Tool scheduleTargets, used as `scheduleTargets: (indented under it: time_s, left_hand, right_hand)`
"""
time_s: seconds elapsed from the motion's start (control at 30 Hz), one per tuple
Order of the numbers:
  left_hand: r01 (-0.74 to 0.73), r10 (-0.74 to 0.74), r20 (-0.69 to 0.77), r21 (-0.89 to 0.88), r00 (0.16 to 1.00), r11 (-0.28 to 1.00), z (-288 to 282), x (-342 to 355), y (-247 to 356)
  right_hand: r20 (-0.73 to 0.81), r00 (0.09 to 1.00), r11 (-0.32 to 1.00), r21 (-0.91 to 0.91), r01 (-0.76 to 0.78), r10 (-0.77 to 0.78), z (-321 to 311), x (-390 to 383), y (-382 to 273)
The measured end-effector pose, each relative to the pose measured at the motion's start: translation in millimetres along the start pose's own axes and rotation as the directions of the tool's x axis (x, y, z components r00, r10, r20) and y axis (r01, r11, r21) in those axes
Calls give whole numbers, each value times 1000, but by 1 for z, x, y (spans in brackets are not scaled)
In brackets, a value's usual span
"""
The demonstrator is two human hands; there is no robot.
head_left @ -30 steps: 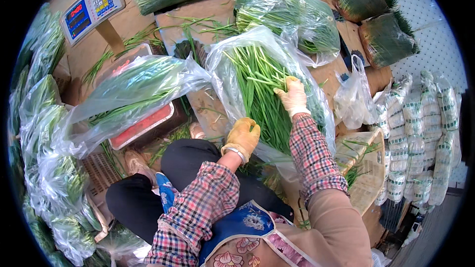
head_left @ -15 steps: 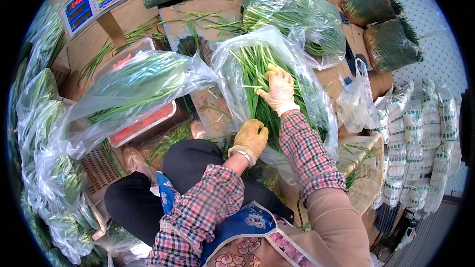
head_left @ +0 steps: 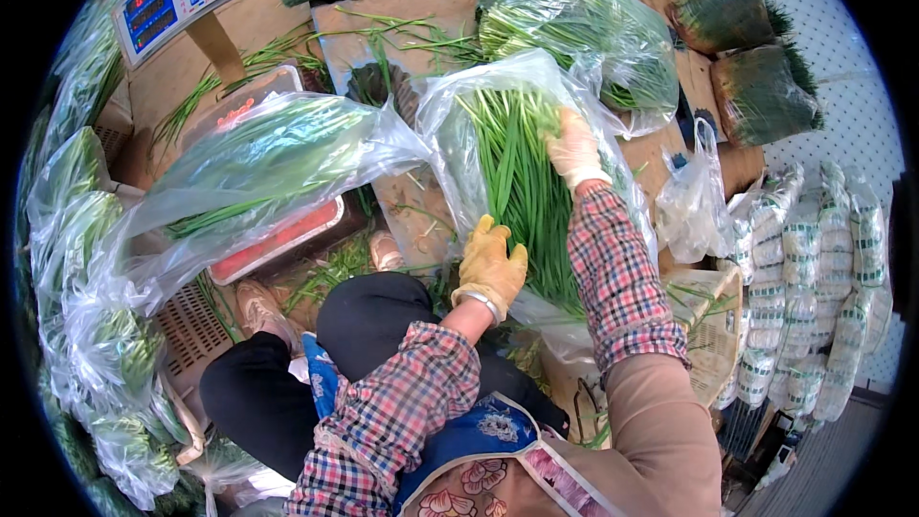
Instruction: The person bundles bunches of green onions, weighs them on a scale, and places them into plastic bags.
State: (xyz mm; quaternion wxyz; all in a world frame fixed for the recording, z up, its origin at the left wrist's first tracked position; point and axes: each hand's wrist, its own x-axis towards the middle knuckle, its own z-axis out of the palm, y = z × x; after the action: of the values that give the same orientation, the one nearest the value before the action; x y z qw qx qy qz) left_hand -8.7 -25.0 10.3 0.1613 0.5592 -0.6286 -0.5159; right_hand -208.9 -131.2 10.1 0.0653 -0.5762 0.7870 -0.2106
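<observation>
While both gloved hands are at the chives [head_left: 517, 187], these lie in an opened clear bag [head_left: 442, 115].
In the head view, the left hand [head_left: 493, 266] has its fingers apart beside the chives' lower left edge; the right hand [head_left: 576, 148] is at their upper right side, and I cannot tell whether it clamps them. Leftward, a bagged bunch [head_left: 278, 158] lies over a tray [head_left: 273, 255].

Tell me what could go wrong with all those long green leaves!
Some leaves might bend or snap where the right hand is on them. The thin clear bag around them could tear if a gloved finger catches it. And the filled bag over the red tray sticks out past its edges, so it may slip.
</observation>
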Motion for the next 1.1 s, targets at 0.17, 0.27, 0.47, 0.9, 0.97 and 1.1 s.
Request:
scheduleTargets:
  time_s: [0.17, 0.27, 0.47, 0.9, 0.97, 1.1]
  left_hand:
    - [11, -11, 3, -39, 1000, 999, -3, 0, -1]
    - [-1, 1, 3, -69, 1000, 998, 1, 0, -1]
    - [-22, 23, 8, -67, 1000, 998, 1, 1, 0]
    - [-13, 18, 46, -108, 999, 994, -3, 1, 5]
    - [3, 4, 50, -124, 999, 992, -5, 0, 9]
    - [-11, 14, 31, -105, 999, 994, -3, 3, 1]
  right_hand:
    - [22, 997, 995, -65, -78, 79, -5, 14, 6]
    - [88, 993, 990, 114, -89, 79, -16, 13, 15]
    - [325, 942, 914, -403, 56, 86, -7, 27, -18]
    - [161, 959, 892, -428, -144, 232, 37, 59, -63]
    - [188, 952, 935, -307, -175, 240, 32, 61, -51]
    - [280, 938, 961, 126, -247, 205, 0, 46, -38]
